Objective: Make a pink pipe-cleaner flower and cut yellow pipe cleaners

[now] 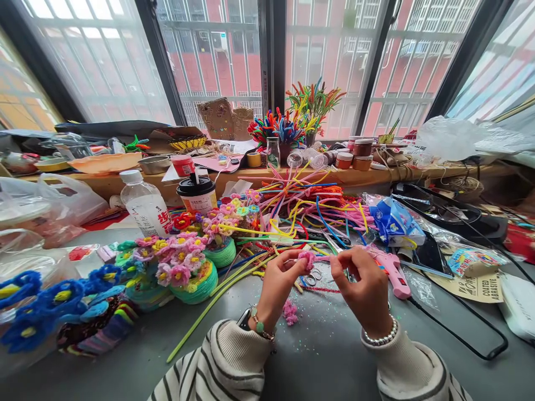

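Observation:
In my left hand point(278, 287), thumb and fingertips pinch a small curled pink pipe cleaner flower point(307, 258). A short pink strand point(322, 258) runs from it to the fingertips of my right hand point(364, 287), which are closed on its end. On the grey table point(317, 365) below lies another fuzzy pink flower point(290, 313), closest to my left hand. Scissors point(311, 277) show partly behind the held flower. A pink glue gun point(395, 273) rests just right of my right hand, its black cord trailing across the table.
Finished pipe cleaner flowers point(179, 259) in green-wrapped pots stand at left, with blue flowers point(58, 298) nearer. Behind are a plastic bottle point(144, 206), a lidded cup point(196, 195) and a heap of loose pipe cleaners point(301, 200). A blue packet point(397, 220) lies at right.

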Motion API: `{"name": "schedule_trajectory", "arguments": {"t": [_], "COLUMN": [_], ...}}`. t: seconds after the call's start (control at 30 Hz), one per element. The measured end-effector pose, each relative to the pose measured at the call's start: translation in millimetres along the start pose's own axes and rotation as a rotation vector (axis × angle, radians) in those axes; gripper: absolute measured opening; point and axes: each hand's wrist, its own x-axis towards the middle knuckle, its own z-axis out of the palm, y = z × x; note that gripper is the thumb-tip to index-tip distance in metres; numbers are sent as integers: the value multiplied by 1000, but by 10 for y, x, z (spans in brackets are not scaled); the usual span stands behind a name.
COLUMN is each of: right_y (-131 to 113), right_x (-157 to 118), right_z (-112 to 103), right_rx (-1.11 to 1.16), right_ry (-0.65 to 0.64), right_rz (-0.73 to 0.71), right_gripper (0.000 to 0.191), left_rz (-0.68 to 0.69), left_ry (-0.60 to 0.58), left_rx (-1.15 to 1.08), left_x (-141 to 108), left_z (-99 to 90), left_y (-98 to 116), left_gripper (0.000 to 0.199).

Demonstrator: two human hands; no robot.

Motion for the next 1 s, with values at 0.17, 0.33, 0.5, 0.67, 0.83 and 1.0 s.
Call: {"name": "schedule_trajectory", "arguments": {"t": [0.17,0.33,0.5,0.67,0.83,1.0], "right_y": [17,-27,-52,-71,-74,-10], "right_x": [70,54,51,62,90,105], "right_z": [-64,-31,-35,-54,-122,-132], "right_rx": [103,272,508,588,541,512], "right_ry": [-272,-481,-559,-567,-510,-335], "right_rz": [-49,68,246,287,221,64], "right_gripper": [19,21,23,24,23,19], "left_rz": [46,22,-2,22,-12,-150], "left_ry": [-9,-50,-153,-242,-192,-350], "left_rx": [-1,-148,-209,-106,-108,-103], "left_x": [1,7,-3,-11,-6,-23], "left_z": [-21,-33,-27,-22,-35,-40], "left_y": [19,16,31,36,28,36], "left_gripper": [28,25,26,24,18,19]}}
